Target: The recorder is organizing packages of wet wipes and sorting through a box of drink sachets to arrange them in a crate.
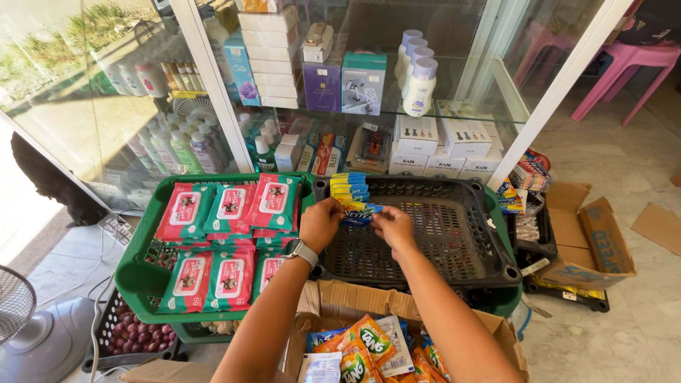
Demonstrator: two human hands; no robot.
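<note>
small packets held over a slotted basket, with room to slip

a view looking down at a person's two bare arms in a shop corner. the left hand (320,221), with a watch at the wrist, and the right hand (392,225) are close together, both pinched on a small blue and yellow packet (360,213) over the back left corner of a black slotted basket (454,234). a short row of matching packets (350,186) stands on edge against that basket's rear wall, just behind the held one.

to the left, a green basket (142,273) holds red and white wipe packs (230,209). below the arms, an open cardboard box (355,301) holds orange drink sachets (365,344). a glass cabinet (397,85) of boxes and bottles stands behind.

likely risks: the standing row looks loosely propped, so a nudge from the fingers could tip it flat. the pinch is light, so the packet could drop onto the slotted floor and lie askew. the black basket sits partly across the green one and may rock if leaned on.
</note>
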